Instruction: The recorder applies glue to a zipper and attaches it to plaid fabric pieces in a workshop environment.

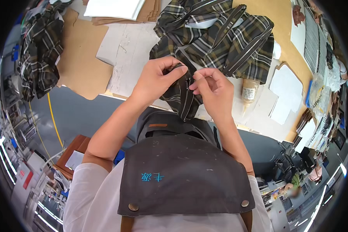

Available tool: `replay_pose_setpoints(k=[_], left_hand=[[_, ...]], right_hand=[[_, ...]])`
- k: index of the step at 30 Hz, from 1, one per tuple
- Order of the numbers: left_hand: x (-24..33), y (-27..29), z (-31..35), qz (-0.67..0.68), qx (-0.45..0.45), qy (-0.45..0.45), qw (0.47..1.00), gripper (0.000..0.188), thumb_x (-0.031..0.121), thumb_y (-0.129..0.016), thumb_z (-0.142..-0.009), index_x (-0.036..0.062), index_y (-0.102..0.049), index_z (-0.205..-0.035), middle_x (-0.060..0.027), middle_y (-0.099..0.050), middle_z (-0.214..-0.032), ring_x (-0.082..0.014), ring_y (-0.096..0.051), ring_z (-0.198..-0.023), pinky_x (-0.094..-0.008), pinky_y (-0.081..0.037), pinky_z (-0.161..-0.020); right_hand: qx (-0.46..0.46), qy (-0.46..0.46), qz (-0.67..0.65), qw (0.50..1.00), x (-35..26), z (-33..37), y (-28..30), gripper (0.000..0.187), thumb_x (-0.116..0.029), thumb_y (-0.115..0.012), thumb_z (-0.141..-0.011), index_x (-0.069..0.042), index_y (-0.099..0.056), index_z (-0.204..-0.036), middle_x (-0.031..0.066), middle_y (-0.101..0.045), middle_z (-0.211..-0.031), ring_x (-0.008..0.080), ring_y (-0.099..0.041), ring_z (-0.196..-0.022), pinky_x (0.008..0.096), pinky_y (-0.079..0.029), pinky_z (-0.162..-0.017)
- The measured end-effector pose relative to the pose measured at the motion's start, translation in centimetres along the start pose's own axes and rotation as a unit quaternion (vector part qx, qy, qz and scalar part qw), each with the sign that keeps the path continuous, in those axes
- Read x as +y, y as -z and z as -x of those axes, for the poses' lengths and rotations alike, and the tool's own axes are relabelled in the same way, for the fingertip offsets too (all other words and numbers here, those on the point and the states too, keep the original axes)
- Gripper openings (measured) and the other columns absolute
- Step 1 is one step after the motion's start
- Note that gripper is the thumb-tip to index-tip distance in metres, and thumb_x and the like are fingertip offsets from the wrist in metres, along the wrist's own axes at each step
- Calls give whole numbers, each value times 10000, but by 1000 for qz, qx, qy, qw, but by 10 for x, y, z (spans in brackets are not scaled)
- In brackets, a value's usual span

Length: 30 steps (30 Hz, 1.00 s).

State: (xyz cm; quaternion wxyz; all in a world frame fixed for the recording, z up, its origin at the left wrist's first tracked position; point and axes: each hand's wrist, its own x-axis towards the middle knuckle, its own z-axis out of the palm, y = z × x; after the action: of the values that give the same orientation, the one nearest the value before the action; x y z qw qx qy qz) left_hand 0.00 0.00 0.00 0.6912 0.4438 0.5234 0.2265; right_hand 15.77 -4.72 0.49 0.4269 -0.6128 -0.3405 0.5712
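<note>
the left hand (pixel 157 79) pinches dark plaid fabric (pixel 171 94); whether the right hand (pixel 215 89) grips the zipper (pixel 186 101) cannot be told. the zipper seems attached, its handling unfinished.

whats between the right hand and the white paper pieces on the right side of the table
A small labelled bottle sits between the right hand and the white paper pieces; the head view shows it.
</note>
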Motion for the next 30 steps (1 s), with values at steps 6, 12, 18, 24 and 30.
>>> replay_pose_setpoints(k=[6, 12, 18, 24, 30], left_hand=[[5, -5, 5, -45, 2, -43, 998, 111, 91, -584, -813, -10, -615, -850, 34, -567, -723, -20, -445, -659, -167, -355, -580], [4, -7, 6, -76, 23, -92, 993, 121, 91, -574, -817, -16, -610, -860, 13, -579, -735, -24, -460, -673, -172, -375, -595], [5, -8, 6, -106, 17, -90, 990, 119, 85, -548, -832, -20, -593, -864, 14, -567, -726, -23, -455, -666, -172, -377, -590], [3, -12, 7, -93, 21, -84, 992, 95, 76, -539, -835, -13, -570, -840, 31, -525, -696, -15, -430, -641, -172, -359, -561], [-2, -14, 7, -62, 26, -80, 995, 101, 76, -526, -844, -18, -562, -843, 24, -530, -705, -20, -439, -651, -176, -364, -569]], right_hand=[[13, 93, 136, 986, -5, -2, -2, 80, -35, -627, -726, 17, -585, -771, 61, -596, -710, 111, -594, -581, 217, -469, -507], [13, 169, 217, 961, -8, -2, -5, 62, -15, -619, -713, 19, -581, -747, 74, -589, -690, 126, -589, -561, 224, -465, -495], [19, 77, 130, 988, 1, -1, -6, 50, -4, -601, -724, 26, -561, -732, 75, -587, -686, 121, -598, -567, 221, -464, -492], [42, 41, 37, 998, 8, 2, -11, 61, -1, -578, -755, 42, -535, -750, 72, -586, -684, 125, -620, -604, 214, -475, -513], [44, 36, -3, 998, 9, 4, -14, 56, 7, -554, -779, 45, -514, -785, 75, -583, -687, 127, -615, -609, 220, -491, -527]])
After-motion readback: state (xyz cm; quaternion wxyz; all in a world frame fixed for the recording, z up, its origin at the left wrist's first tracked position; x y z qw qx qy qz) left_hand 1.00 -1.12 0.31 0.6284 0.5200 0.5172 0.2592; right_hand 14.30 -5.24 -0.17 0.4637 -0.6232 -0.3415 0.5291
